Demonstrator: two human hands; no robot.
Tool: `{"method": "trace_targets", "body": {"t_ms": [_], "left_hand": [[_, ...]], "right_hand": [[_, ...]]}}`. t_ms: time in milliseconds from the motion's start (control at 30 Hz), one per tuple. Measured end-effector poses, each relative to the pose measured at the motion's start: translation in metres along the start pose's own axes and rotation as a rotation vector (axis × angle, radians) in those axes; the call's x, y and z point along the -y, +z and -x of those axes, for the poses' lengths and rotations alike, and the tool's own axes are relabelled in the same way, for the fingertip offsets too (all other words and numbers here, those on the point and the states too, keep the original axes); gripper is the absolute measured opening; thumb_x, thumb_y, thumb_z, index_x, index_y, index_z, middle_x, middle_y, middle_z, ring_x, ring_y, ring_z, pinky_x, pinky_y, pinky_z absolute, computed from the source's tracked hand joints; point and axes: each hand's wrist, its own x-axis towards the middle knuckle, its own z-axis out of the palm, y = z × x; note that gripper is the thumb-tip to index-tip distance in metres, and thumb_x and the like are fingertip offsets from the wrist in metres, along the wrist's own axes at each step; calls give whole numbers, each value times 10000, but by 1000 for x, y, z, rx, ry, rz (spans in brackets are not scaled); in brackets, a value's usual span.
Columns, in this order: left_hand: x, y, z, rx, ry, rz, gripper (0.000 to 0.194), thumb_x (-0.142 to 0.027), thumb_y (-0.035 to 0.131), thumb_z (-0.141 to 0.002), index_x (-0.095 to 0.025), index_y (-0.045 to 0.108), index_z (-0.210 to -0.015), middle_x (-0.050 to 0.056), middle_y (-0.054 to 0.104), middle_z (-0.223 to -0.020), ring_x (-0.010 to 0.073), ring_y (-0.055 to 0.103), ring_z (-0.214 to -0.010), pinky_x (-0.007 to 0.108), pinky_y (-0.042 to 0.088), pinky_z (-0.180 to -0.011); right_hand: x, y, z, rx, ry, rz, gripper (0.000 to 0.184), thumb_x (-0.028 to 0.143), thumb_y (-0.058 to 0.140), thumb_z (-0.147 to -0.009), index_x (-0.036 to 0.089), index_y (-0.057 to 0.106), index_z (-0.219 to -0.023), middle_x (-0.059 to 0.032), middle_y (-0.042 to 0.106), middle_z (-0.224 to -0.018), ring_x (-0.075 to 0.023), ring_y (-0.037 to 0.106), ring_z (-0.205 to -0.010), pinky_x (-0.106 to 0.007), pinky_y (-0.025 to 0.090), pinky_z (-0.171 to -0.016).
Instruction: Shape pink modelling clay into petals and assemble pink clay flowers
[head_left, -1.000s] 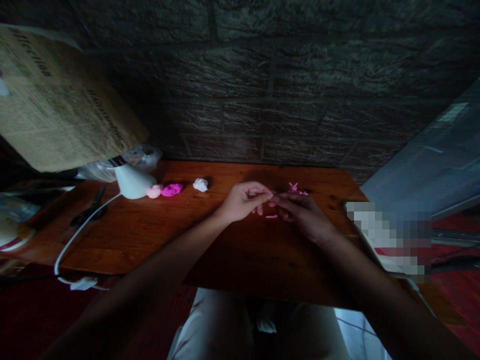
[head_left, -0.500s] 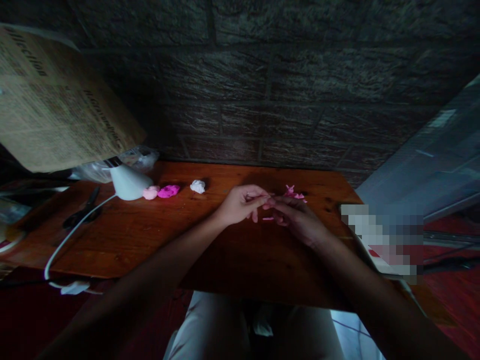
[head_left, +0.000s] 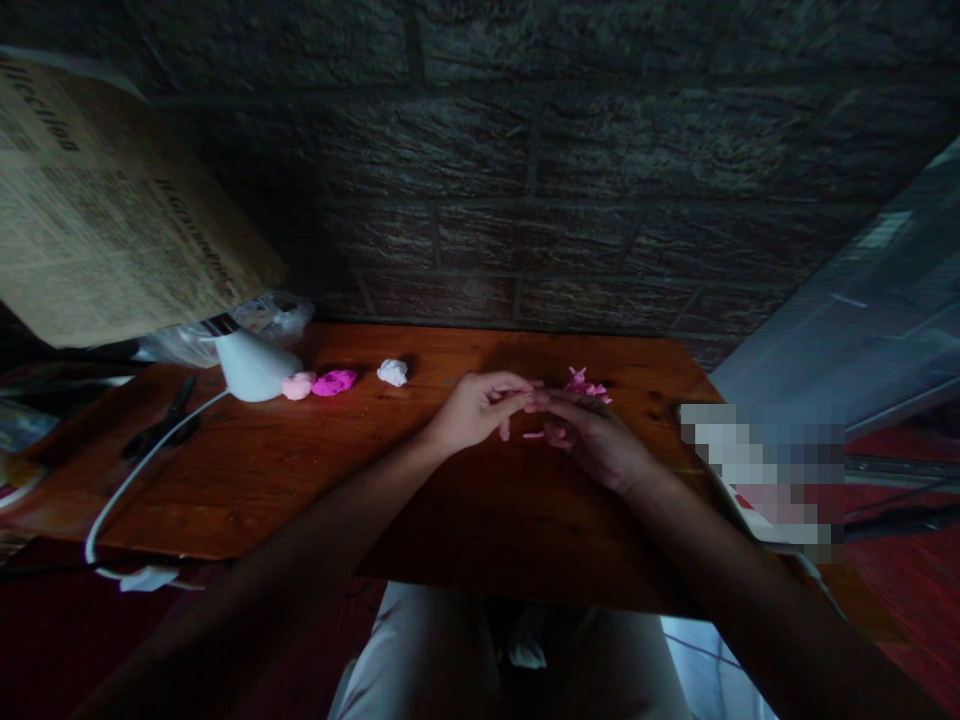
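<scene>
Above the middle of the wooden table (head_left: 262,490), my left hand (head_left: 484,408) and my right hand (head_left: 592,430) meet at their fingertips. Both are closed in a pinch. Whatever lies between the fingertips is too small and hidden to make out. A thin pink strip (head_left: 532,435) shows just below the fingers; whether it touches the table is unclear. Behind my right hand sits a small pink clay-like figure (head_left: 581,383) with thin upright bits. To the left lie a white lump (head_left: 392,372), a magenta lump (head_left: 334,382) and a pale pink lump (head_left: 298,385), all clay-like.
A lamp with a white base (head_left: 255,365) and a newsprint shade (head_left: 127,210) stands at the left, its cable (head_left: 112,500) hanging over the front edge. Black scissors (head_left: 169,420) lie nearby. A blurred-out flat object (head_left: 757,480) is at the right. A brick-patterned wall (head_left: 480,180) rises behind.
My fingertips have shifted very slightly against each other, still pinched together. The view has moved a little; the lumps and the figure stay where they were.
</scene>
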Motion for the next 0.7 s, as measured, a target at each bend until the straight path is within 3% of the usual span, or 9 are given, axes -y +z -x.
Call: {"method": "trace_targets", "body": {"t_ms": [167, 367, 700], "left_hand": [[2, 0, 3, 12, 12, -136, 200, -294, 693, -896, -141, 753, -1009, 106, 801, -990, 73, 626, -458, 187, 470, -445], [1, 0, 1, 33, -16, -52, 190, -263, 646, -924, -127, 723, -1030, 94, 792, -963, 70, 636, -479, 181, 495, -474], [-3, 0, -1, 82, -65, -76, 150, -246, 553, -966, -127, 644, -972, 29, 718, -845, 39, 593, -459, 161, 450, -465]], "right_hand": [[-4, -5, -2, -50, 5, 29, 274, 403, 880, -629, 194, 770, -768, 53, 500, -559, -76, 344, -532, -238, 245, -486], [-3, -6, -2, -56, -54, 143, 334, 503, 841, -684, 184, 752, -732, 59, 475, -533, -70, 332, -512, -248, 219, -487], [1, -4, 2, -58, -182, 262, 336, 502, 806, -752, 215, 816, -926, 64, 482, -538, -72, 357, -498, -243, 258, -492]]}}
